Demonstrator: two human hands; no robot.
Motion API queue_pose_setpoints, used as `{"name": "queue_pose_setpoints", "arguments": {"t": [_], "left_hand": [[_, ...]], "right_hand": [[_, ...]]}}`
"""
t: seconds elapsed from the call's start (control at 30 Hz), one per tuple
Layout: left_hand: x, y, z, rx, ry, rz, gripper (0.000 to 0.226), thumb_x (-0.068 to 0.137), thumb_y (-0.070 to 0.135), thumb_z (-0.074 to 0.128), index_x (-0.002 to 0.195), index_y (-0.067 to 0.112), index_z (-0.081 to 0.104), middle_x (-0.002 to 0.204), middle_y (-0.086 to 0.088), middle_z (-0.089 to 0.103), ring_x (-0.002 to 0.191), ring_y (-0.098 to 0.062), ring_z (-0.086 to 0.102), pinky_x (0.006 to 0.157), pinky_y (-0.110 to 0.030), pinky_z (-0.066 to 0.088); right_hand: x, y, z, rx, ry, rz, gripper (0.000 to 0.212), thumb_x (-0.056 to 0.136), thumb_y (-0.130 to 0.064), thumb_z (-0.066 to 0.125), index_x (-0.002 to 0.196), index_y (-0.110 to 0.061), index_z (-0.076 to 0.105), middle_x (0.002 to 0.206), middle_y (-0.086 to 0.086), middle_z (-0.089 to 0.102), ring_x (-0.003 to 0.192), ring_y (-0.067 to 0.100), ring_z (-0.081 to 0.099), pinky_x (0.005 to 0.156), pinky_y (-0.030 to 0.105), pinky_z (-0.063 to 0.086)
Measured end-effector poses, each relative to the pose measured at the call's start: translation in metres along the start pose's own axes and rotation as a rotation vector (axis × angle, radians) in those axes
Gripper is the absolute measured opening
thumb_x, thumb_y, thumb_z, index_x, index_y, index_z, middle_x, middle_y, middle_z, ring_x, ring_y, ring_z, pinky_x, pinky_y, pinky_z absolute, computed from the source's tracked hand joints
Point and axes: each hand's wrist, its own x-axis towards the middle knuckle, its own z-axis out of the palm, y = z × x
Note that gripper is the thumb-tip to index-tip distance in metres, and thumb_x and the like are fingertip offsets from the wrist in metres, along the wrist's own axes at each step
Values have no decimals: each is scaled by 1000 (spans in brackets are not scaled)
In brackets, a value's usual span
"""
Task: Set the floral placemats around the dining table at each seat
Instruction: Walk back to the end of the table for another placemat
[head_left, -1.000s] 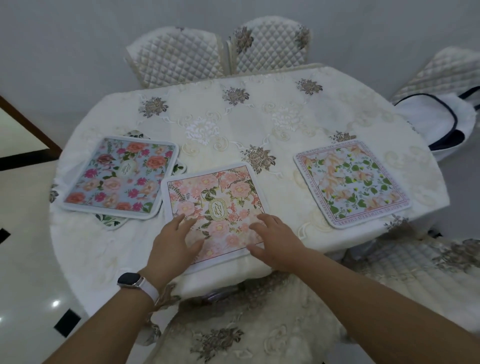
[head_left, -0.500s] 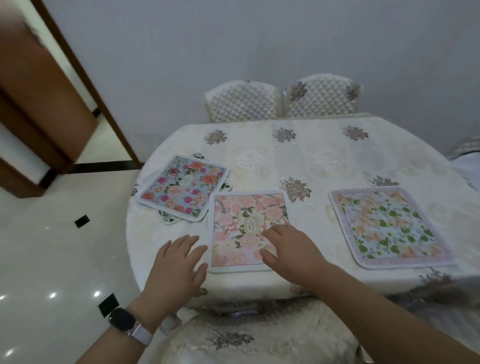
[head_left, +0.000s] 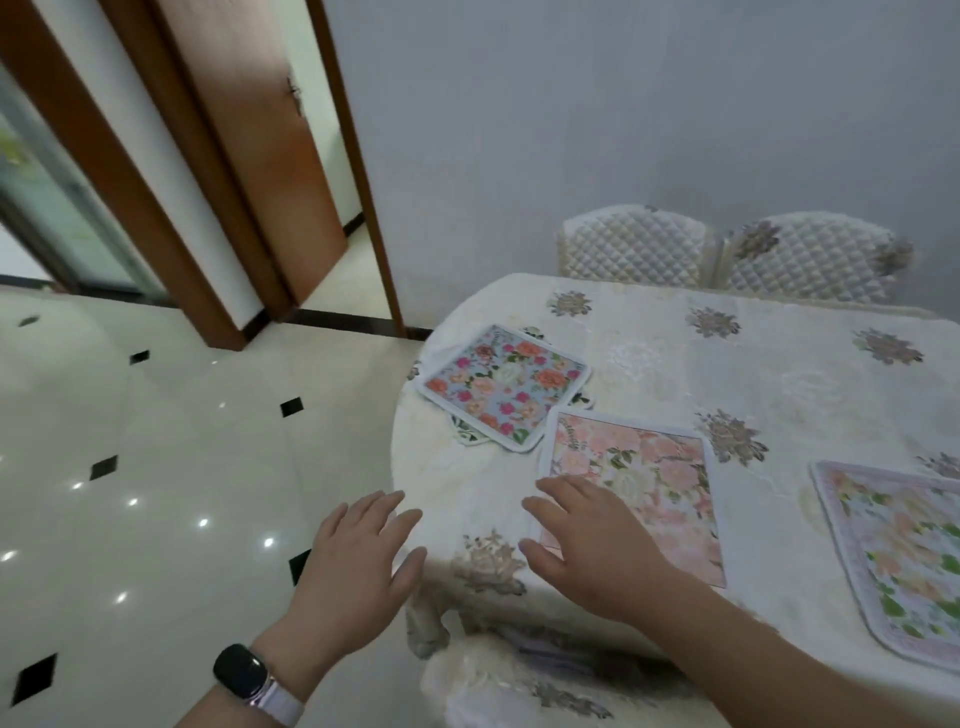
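Three floral placemats lie on the cream embroidered tablecloth of the dining table (head_left: 649, 364). A blue one (head_left: 506, 384) sits at the table's left edge, on top of another mat whose green-leaf corner peeks out. A pink one (head_left: 644, 478) lies near the front edge, and a green-and-peach one (head_left: 904, 551) is at the right. My right hand (head_left: 582, 540) rests flat with spread fingers on the pink mat's near-left corner. Over the table's left rim my left hand (head_left: 363, 561) hovers open, a smartwatch on its wrist, holding nothing.
Two quilted chair backs (head_left: 634, 244) (head_left: 810, 257) stand behind the table against the grey wall. A cushioned chair seat (head_left: 519, 686) is tucked under the front edge. To the left are glossy white floor tiles (head_left: 156, 467) and a brown-framed doorway (head_left: 311, 171).
The view has swung left, bringing doorway and floor into sight. My left hand slid off the pink mat to the table's left rim. My right hand moved toward the mat's left corner.
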Motion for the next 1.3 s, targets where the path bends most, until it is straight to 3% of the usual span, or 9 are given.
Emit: {"name": "queue_pose_setpoints", "arguments": {"t": [0.2,0.37,0.63,0.8,0.9,1.07,1.3], "left_hand": [[-20,-115,-1,-19,39,-29,44,89,47,41,118,26,66,129,0,63,121,-24,57,100,-47,44],[-25,-236,-3,-55,44,-41,43,88,45,41,119,27,65,130,1,63,123,-23,55,103,-47,41],[-5,-356,-16,-132,38,-5,43,89,46,41,119,27,66,130,0,63,123,-25,55,101,-49,42],[36,-380,-9,-174,32,73,44,88,47,41,119,27,66,130,0,63,123,-25,55,102,-48,41],[73,-381,-4,-192,16,141,44,88,47,43,119,27,66,130,-1,63,123,-25,55,101,-48,42],[148,-386,11,-180,-17,247,44,88,48,44,120,27,65,129,-1,63,122,-25,56,99,-47,44],[280,-414,35,-95,-109,311,46,88,50,43,122,27,64,129,0,63,119,-22,58,98,-42,42]], "right_hand": [[79,-97,34,19,-32,-37,51,90,-55,40,129,-29,60,140,-2,56,130,22,49,104,40,41],[153,-187,59,54,-9,-14,48,87,-52,44,120,-24,66,129,0,63,121,23,56,96,41,49],[228,-276,70,140,-17,169,65,86,-62,27,137,-29,53,148,-4,45,137,17,38,111,36,35],[244,-269,66,105,19,259,47,96,-51,44,136,-29,54,146,-6,47,134,15,40,106,30,34],[259,-253,64,93,42,332,52,93,-56,39,135,-29,56,145,-4,49,133,16,42,105,31,35],[304,-221,75,177,72,459,47,96,-48,47,139,-29,52,149,-6,44,135,15,39,108,31,33],[390,-144,109,266,22,596,54,95,-55,37,139,-27,51,146,-4,46,130,18,43,104,33,36]]}}
